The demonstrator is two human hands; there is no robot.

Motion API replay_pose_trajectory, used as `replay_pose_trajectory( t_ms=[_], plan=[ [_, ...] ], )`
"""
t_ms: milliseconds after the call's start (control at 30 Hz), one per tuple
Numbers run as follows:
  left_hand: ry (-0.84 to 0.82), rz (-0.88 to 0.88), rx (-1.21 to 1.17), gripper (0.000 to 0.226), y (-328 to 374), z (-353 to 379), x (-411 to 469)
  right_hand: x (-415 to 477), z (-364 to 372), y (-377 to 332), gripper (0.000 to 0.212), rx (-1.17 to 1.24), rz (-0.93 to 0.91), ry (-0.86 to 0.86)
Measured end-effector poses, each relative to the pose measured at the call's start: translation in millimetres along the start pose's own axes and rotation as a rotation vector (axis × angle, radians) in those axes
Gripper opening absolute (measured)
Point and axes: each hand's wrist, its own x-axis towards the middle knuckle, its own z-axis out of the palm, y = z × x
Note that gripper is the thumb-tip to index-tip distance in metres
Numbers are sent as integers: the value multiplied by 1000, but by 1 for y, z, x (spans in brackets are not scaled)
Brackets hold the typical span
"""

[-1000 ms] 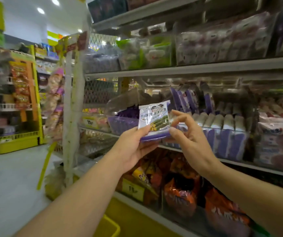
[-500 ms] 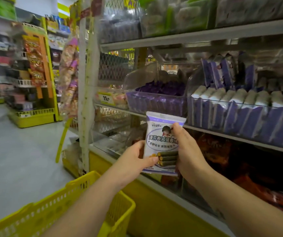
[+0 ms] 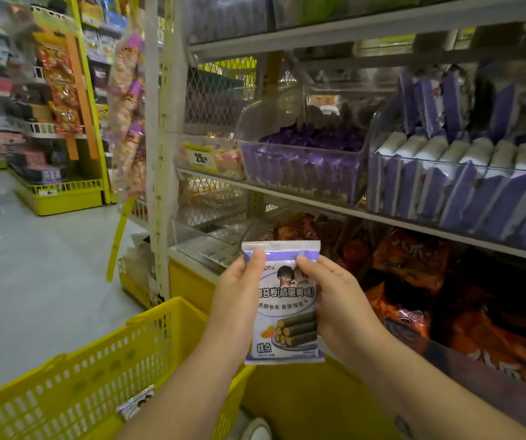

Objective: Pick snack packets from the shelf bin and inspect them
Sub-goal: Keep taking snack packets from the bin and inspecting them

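Purple-and-white snack packet [image 3: 284, 301] was out of the shelf bin [image 3: 303, 166], upright between the left hand [image 3: 239, 296] and right hand [image 3: 334, 300], both gripping it; inspection seemed underway above the yellow basket [image 3: 103, 369], more packets remaining

Pale shop floor [image 3: 26, 265], stocked shelving [image 3: 366, 214]

A yellow basket [image 3: 90, 373] sits low, left of the fingers. Orange bags [image 3: 414, 265] crowd the lower shelf to their right. A yellow price tag [image 3: 200, 157] hangs above them, toward the left.
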Motion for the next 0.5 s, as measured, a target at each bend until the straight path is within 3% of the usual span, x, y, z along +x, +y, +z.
replay_pose_trajectory(
  t_ms=[100,267,500],
  plan=[
    [53,-63,-109,33,1,1,-2,-3,2,0,43,70,74,-39],
    [18,-127,-234,35,7,-1,-4,0,-2,-3,35,86,162,-52],
    [38,-196,-294,45,12,-7,-5,0,-17,-7,55,-242,126,-188]
  ],
)
